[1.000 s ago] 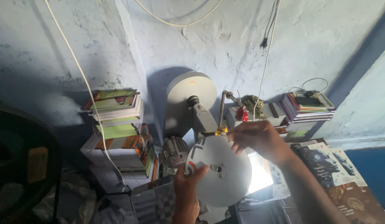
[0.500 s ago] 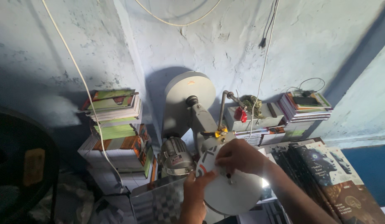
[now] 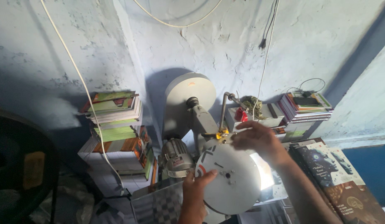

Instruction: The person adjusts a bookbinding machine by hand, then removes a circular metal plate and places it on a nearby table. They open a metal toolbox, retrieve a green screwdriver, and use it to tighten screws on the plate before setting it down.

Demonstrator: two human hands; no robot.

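- Left hand (image 3: 196,188) — nearest the camera, rising from 6 o'clock; its fingers are curled over the lower left rim of the white disc (image 3: 230,178), thumb on the disc face, gripping it.
- White disc: round, face toward the camera, low in the centre of the view, small fittings near its middle; it sits on the front of the machine.
- Right hand (image 3: 259,139) — arm enters from 4 o'clock; hand rests at the top edge of the disc, fingers bent toward the yellow fitting (image 3: 219,135) at the disc's 12 o'clock. Whether the fingertips pinch anything cannot be told.
- Electric motor (image 3: 176,157): grey, ribbed, just beside the disc at its 9 o'clock.
- Dark illustrated books (image 3: 342,178) lie flat at 4 o'clock, beside the right forearm.
- Stack of books (image 3: 118,124) at 9 o'clock, against the wall; a white cable (image 3: 76,74) hangs past it.
- Grey rear wheel (image 3: 188,95): large, upright, behind the disc at 12 o'clock, touching its shadow on the wall.
- Second stack of books (image 3: 304,108) at 2 o'clock, farthest back, on a shelf near the plastered wall (image 3: 225,41).
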